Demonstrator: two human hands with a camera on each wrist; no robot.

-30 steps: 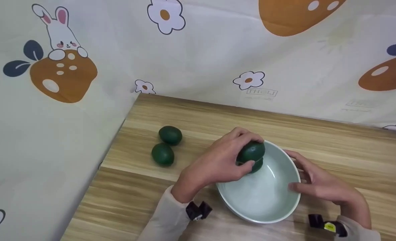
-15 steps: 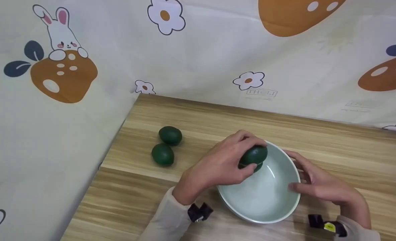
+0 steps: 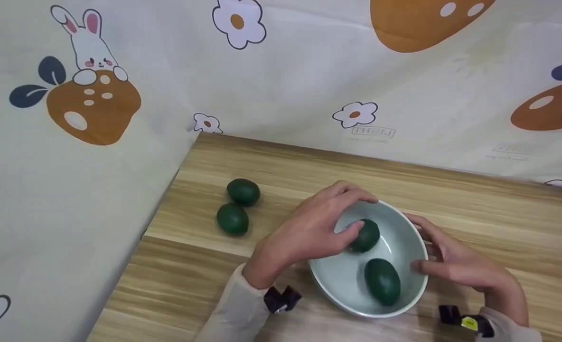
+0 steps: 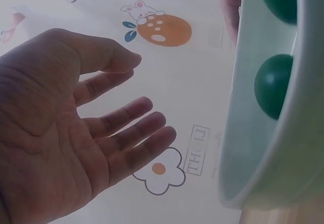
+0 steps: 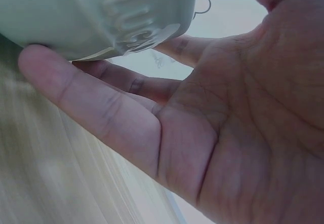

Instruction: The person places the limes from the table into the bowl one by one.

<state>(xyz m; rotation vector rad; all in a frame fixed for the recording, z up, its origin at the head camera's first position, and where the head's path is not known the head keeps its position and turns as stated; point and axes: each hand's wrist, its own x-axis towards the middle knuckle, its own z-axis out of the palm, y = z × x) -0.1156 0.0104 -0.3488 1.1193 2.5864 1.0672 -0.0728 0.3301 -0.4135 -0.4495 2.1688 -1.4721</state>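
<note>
A pale green round bowl (image 3: pixel 340 287) stands on the wooden table. Inside lie two smooth, dark green egg-shaped objects, one near the front (image 3: pixel 382 281) and another farther back (image 3: pixel 368 237). My left hand (image 3: pixel 314 230) hovers over the bowl's left rim, its spread, slightly bent fingers holding nothing. The left wrist view shows that palm (image 4: pixel 76 133) empty beside the bowl. On the bowl's right side my right hand (image 3: pixel 461 261) holds the rim, thumb over the inside and fingers around the outer wall. From below, the right wrist view shows its fingers (image 5: pixel 111 110) against the bowl's underside.
Two more dark green egg-shaped objects, a rear one (image 3: pixel 244 192) and a front one (image 3: pixel 232 219), lie close together on the table left of the bowl. A patterned cloth (image 3: pixel 281 80) with rabbit and flower prints rises behind the table (image 3: pixel 186 285) and along its left side.
My left hand has let go of a dark green egg-shaped object, which now lies in the front of the bowl. The fingers have opened. My right hand has stayed on the bowl.
</note>
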